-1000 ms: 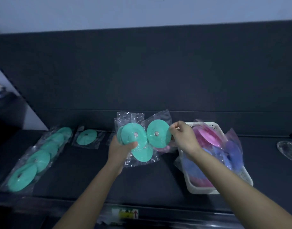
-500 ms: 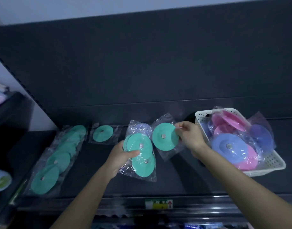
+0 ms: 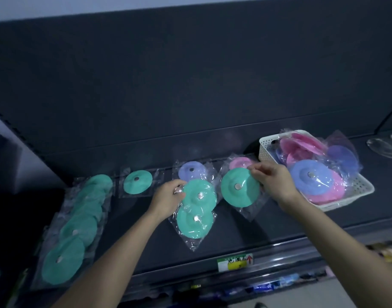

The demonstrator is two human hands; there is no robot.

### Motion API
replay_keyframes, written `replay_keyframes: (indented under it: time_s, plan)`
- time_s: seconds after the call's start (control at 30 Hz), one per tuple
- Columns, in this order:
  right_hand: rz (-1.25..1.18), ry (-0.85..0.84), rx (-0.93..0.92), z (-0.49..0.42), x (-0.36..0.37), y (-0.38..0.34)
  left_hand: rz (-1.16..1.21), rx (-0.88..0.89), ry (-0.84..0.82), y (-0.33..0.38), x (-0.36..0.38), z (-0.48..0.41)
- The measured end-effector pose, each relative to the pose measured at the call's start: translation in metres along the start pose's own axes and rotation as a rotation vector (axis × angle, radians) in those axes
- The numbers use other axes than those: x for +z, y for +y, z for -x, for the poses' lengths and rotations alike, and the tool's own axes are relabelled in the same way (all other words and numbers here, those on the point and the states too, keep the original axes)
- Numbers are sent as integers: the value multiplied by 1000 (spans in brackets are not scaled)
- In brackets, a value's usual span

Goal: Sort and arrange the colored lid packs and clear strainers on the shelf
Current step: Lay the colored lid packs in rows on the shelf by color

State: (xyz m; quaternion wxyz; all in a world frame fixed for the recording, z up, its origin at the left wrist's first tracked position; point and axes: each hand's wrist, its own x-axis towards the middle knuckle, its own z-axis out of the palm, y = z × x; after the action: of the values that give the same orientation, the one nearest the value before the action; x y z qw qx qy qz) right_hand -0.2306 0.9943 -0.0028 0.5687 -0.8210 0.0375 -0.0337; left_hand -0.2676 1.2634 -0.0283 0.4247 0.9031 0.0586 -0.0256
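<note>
Green lid pack (image 3: 239,187) at middle of shelf (image 3: 235,230) — right hand (image 3: 273,184) pinches bag's upper edge. Left hand (image 3: 166,197) grips two overlapping green packs (image 3: 197,207) just beside. White basket (image 3: 359,192) of pink and blue packs (image 3: 310,176) stands right.

Camera: one, worn on the person's head.
Lens: wide.
Looks: forward and down at the shelf (image 3: 246,232), a bit tilted.
Nearness: close; the left hand (image 3: 168,197) and right hand (image 3: 273,185) sit mid-picture.
</note>
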Motion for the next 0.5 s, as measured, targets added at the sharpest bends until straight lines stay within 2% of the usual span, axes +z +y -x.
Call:
replay_keyframes:
  time_s: [0.13, 0.2, 0.33, 0.4, 0.5]
  plan:
    - [64, 154, -76, 11, -2, 4, -117, 98, 8, 5, 3, -12]
    - [96, 148, -103, 16, -2, 4, -141, 100, 65, 6, 4, -11]
    - [143, -15, -137, 19, 7, -2, -336, 18, 234, 3, 5, 3]
    - [114, -153, -106, 18, 14, -2, -404, -117, 174, -1, 8, 8]
    - [193, -376, -118, 18, 26, -3, -256, -235, 31, -5, 17, 13]
